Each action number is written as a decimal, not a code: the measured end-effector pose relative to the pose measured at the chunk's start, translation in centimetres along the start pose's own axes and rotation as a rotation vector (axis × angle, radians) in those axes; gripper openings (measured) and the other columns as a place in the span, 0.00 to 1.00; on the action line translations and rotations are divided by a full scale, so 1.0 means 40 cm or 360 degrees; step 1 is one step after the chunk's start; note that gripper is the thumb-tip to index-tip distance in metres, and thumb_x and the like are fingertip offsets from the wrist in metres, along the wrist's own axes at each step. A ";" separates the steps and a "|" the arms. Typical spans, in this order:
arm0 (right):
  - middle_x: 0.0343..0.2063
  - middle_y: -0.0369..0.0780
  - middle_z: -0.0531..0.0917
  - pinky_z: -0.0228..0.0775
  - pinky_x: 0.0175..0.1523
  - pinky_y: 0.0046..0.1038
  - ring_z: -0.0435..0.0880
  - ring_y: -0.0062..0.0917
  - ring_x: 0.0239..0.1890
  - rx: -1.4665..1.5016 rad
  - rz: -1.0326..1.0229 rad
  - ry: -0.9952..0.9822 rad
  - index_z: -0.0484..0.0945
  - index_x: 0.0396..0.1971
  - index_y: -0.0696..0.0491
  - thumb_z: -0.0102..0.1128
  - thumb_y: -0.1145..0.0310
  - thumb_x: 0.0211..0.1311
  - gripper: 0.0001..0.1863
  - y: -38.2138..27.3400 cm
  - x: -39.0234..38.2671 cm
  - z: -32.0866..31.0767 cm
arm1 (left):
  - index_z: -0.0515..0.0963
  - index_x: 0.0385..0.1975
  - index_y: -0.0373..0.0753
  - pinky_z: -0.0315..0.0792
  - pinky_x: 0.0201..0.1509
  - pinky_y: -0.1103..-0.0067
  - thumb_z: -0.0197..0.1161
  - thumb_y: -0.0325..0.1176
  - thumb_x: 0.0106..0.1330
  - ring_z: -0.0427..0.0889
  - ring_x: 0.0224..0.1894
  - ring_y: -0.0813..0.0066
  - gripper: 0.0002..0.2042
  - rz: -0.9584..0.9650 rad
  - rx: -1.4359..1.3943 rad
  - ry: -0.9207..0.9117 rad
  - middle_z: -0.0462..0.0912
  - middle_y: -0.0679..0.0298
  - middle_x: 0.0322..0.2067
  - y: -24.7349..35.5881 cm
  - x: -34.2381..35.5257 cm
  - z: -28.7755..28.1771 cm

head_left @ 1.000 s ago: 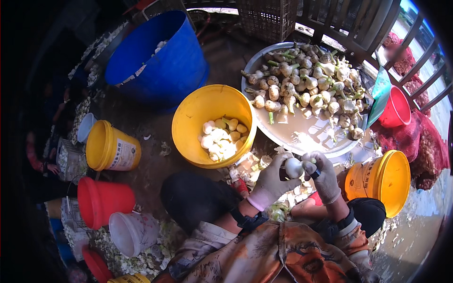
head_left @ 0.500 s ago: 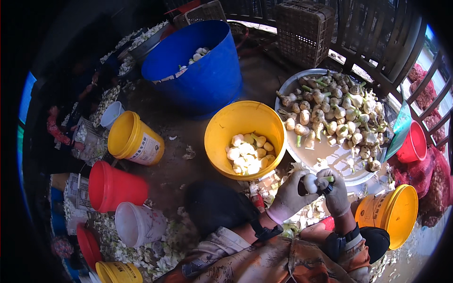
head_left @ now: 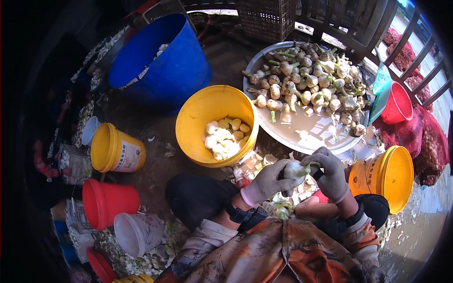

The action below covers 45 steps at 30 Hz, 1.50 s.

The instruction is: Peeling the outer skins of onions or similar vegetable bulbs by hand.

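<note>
My left hand [head_left: 270, 182], in a pale glove, grips a white garlic bulb [head_left: 295, 170] whose stem points right. My right hand [head_left: 332, 175], also gloved, is closed on a dark tool [head_left: 319, 174] at that stem; its blade is too hidden to make out. Just beyond my hands stands a yellow bucket [head_left: 207, 106] holding peeled white bulbs [head_left: 219, 144]. Right of it, a wide metal basin [head_left: 278, 128] holds several unpeeled bulbs with stems [head_left: 306, 80]. Pale peelings [head_left: 252, 160] lie on the ground beneath my hands.
A large blue tub [head_left: 160, 80] is behind left; several buckets [head_left: 106, 203] line the left side, with co-workers in shadow [head_left: 47, 165] beyond. At right are a yellow bucket [head_left: 396, 179], red bucket [head_left: 396, 106], mesh sacks [head_left: 429, 146] and slatted railing [head_left: 358, 28].
My view dipped and swung back. My hands have turned the bulb, and my right hand's fingers have moved higher over the stem.
</note>
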State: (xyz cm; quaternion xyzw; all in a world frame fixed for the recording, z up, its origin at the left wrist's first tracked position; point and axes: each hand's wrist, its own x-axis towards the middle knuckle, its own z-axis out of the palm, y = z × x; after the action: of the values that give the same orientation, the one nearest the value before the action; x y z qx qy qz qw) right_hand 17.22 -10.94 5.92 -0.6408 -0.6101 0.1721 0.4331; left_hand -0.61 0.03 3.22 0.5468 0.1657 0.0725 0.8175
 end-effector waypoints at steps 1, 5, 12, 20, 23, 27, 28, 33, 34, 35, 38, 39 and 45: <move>0.24 0.39 0.76 0.68 0.32 0.26 0.76 0.30 0.27 0.0055 0.0022 0.0049 0.81 0.33 0.52 0.60 0.87 0.42 0.17 0.001 0.004 0.012 | 0.70 0.49 0.34 0.71 0.28 0.85 0.64 0.41 0.61 0.76 0.23 0.83 0.22 -0.0032 -0.0047 -0.0067 0.77 0.67 0.25 -0.003 0.004 0.003; 0.25 0.41 0.77 0.69 0.37 0.29 0.77 0.33 0.31 0.0139 0.0073 -0.0074 0.80 0.32 0.55 0.59 0.85 0.44 0.14 0.049 0.038 0.045 | 0.70 0.48 0.34 0.71 0.30 0.84 0.63 0.42 0.59 0.76 0.25 0.82 0.22 -0.0188 0.0165 -0.0107 0.77 0.65 0.29 0.018 0.013 -0.007; 0.31 0.44 0.78 0.70 0.38 0.33 0.78 0.36 0.34 -0.0236 0.0251 -0.0100 0.77 0.42 0.54 0.63 0.80 0.43 0.20 0.015 -0.036 -0.053 | 0.68 0.50 0.34 0.71 0.37 0.83 0.64 0.48 0.60 0.76 0.31 0.82 0.27 0.0158 0.0253 -0.0195 0.76 0.67 0.32 -0.050 0.007 -0.014; 0.30 0.40 0.76 0.71 0.37 0.35 0.79 0.36 0.34 -0.0043 -0.0088 -0.0225 0.79 0.39 0.50 0.64 0.79 0.45 0.17 -0.056 -0.041 -0.006 | 0.80 0.32 0.33 0.69 0.32 0.83 0.48 0.49 0.72 0.75 0.25 0.83 0.23 -0.0102 0.0106 0.0321 0.79 0.68 0.23 -0.054 0.028 0.009; 0.31 0.39 0.76 0.71 0.38 0.33 0.78 0.34 0.36 -0.0155 -0.0069 -0.0281 0.78 0.38 0.49 0.64 0.78 0.46 0.16 -0.079 -0.048 0.013 | 0.79 0.32 0.32 0.69 0.29 0.85 0.49 0.48 0.72 0.75 0.24 0.84 0.22 -0.0090 0.0165 0.0394 0.78 0.69 0.21 -0.113 0.028 -0.007; 0.33 0.38 0.76 0.71 0.39 0.31 0.78 0.33 0.38 -0.0528 -0.0078 -0.0412 0.78 0.38 0.48 0.65 0.73 0.47 0.15 -0.065 -0.050 0.046 | 0.78 0.31 0.32 0.72 0.26 0.83 0.49 0.50 0.72 0.78 0.24 0.82 0.24 -0.0191 -0.0073 0.0528 0.79 0.64 0.23 -0.081 0.034 0.016; 0.32 0.38 0.76 0.71 0.39 0.31 0.78 0.33 0.37 -0.0541 -0.0111 -0.0349 0.78 0.38 0.48 0.65 0.73 0.47 0.14 -0.055 -0.047 0.054 | 0.78 0.30 0.31 0.73 0.24 0.82 0.49 0.51 0.71 0.79 0.23 0.82 0.24 -0.0228 -0.0165 0.0564 0.79 0.62 0.24 -0.076 0.032 0.012; 0.27 0.39 0.78 0.68 0.35 0.25 0.78 0.26 0.31 0.0219 0.0261 0.0044 0.80 0.37 0.53 0.62 0.78 0.54 0.09 -0.049 -0.005 -0.034 | 0.74 0.51 0.37 0.72 0.53 0.64 0.60 0.47 0.61 0.80 0.47 0.47 0.24 -0.0701 0.1841 -0.0240 0.81 0.45 0.42 -0.167 0.046 -0.021; 0.27 0.39 0.78 0.68 0.35 0.25 0.78 0.26 0.31 0.0208 0.0264 0.0057 0.80 0.37 0.53 0.62 0.78 0.54 0.09 -0.028 -0.008 -0.040 | 0.70 0.56 0.39 0.72 0.53 0.64 0.62 0.47 0.59 0.81 0.47 0.51 0.27 -0.0709 0.1919 -0.0098 0.80 0.48 0.46 -0.176 0.029 -0.013; 0.28 0.38 0.78 0.68 0.35 0.24 0.78 0.23 0.31 0.0428 0.0413 -0.0013 0.79 0.37 0.55 0.61 0.79 0.56 0.09 0.007 -0.014 -0.041 | 0.70 0.57 0.39 0.73 0.52 0.65 0.63 0.47 0.58 0.81 0.46 0.51 0.28 -0.0505 0.1684 0.0086 0.80 0.49 0.46 -0.175 0.027 -0.027; 0.28 0.36 0.78 0.70 0.36 0.22 0.77 0.19 0.32 0.0769 0.0516 -0.0105 0.79 0.38 0.58 0.59 0.79 0.59 0.07 0.028 -0.026 -0.033 | 0.74 0.53 0.38 0.75 0.43 0.78 0.67 0.42 0.57 0.81 0.39 0.69 0.25 0.0144 0.1107 0.0437 0.78 0.55 0.45 -0.020 0.022 0.011; 0.28 0.36 0.78 0.70 0.36 0.23 0.78 0.19 0.32 0.0906 0.0613 -0.0136 0.79 0.37 0.58 0.59 0.78 0.59 0.07 0.023 -0.020 -0.029 | 0.75 0.51 0.38 0.75 0.43 0.78 0.67 0.40 0.58 0.81 0.39 0.69 0.22 0.0467 0.1192 0.0444 0.78 0.56 0.45 -0.017 0.026 0.006; 0.26 0.40 0.78 0.72 0.35 0.27 0.80 0.27 0.29 0.0266 0.0326 -0.0288 0.81 0.33 0.56 0.65 0.76 0.51 0.08 0.017 0.005 -0.018 | 0.79 0.43 0.39 0.75 0.44 0.78 0.69 0.34 0.55 0.79 0.44 0.68 0.16 0.0771 0.1185 0.0412 0.77 0.59 0.45 -0.023 0.023 -0.006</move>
State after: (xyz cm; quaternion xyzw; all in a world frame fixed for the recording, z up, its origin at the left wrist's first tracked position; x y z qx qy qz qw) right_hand 18.23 -10.93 5.88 -0.6431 -0.5617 0.3226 0.4083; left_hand 0.10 0.17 2.12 0.8126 0.1488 0.2646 0.4974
